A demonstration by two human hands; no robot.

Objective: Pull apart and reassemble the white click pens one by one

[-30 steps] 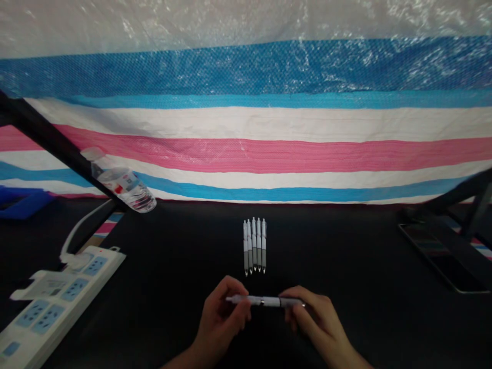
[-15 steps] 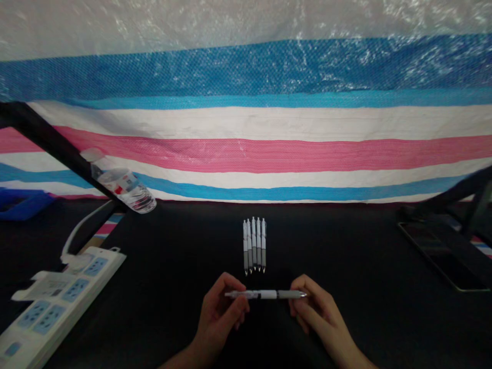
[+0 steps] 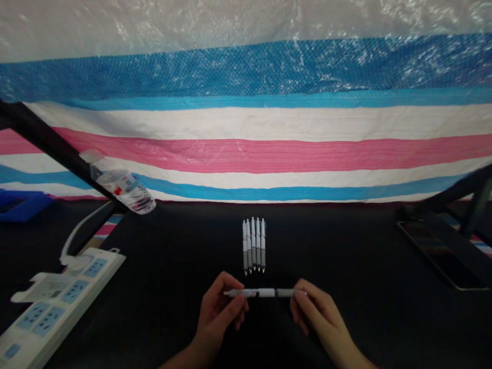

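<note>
A white and grey pen (image 3: pixel 266 292) lies level between my two hands, above the black table. My left hand (image 3: pixel 221 310) pinches its clear left end between thumb and fingers. At the grey tip end, my right hand (image 3: pixel 321 312) is closed with thumb and forefinger on the pen, covering part of the grip. Just beyond my hands, several matching pens (image 3: pixel 253 246) lie side by side on the table, their metal tips pointing toward me.
On the left are a white power strip (image 3: pixel 65 302) with a plugged cable, a tilted plastic bottle (image 3: pixel 128 189) and a blue tray (image 3: pixel 23 205). A dark phone (image 3: pixel 442 256) lies at right beside a black stand (image 3: pixel 453 192). Striped sheeting (image 3: pixel 246 154) hangs behind.
The fingers of my right hand have closed over the pen's tip end, which showed more before. My left hand keeps its hold, almost still.
</note>
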